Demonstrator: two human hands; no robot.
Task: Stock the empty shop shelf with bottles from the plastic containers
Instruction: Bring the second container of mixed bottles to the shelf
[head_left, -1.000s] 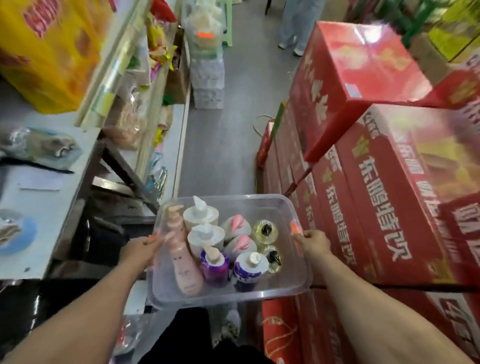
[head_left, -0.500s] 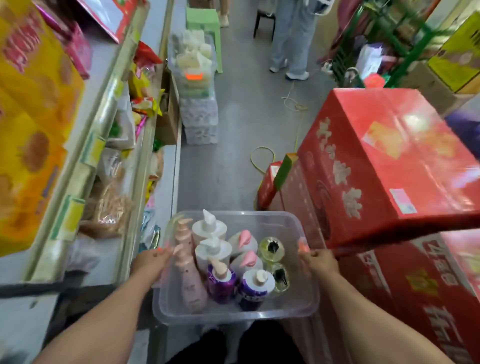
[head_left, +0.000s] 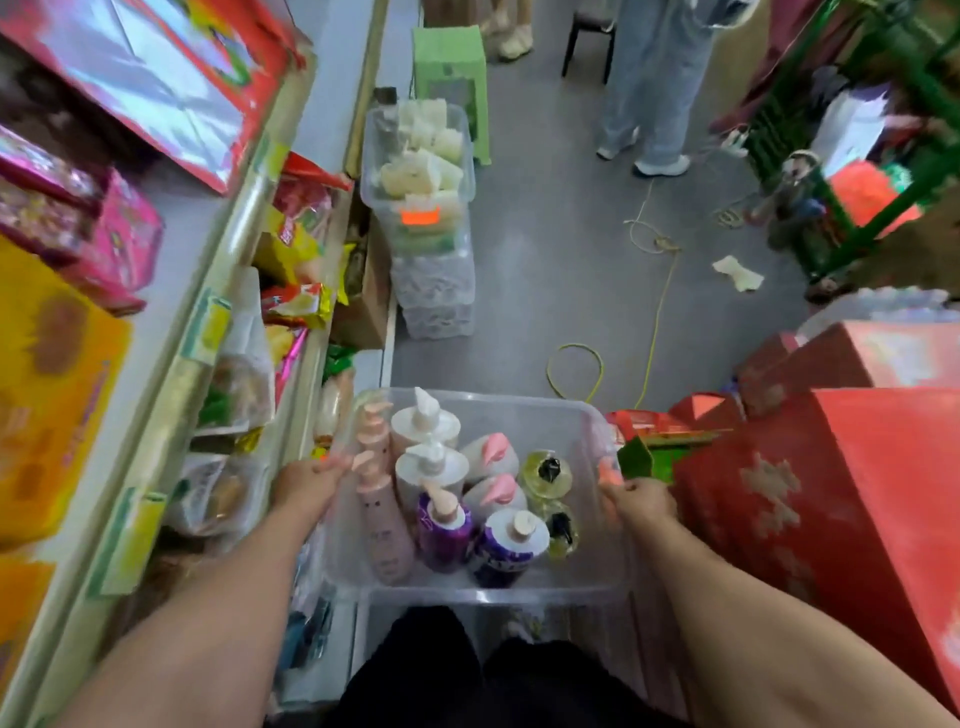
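Bottles, ten by my count, sit in one clear container carried in the aisle: two tall pink, two white pump, two white with pink caps, two purple and two yellow with black caps. Both my arms reach forward, nearly straight. My left hand curls over the container's left rim and my right hand over its right rim, fingers clamped on the plastic. The container's long side runs from hand to hand. Most bottles stand upright, pumps up; the nearer pink one leans. Left of the container is a shelf of snack packets, right of it are red boxes, and beyond it a stack of more containers stands on the floor.
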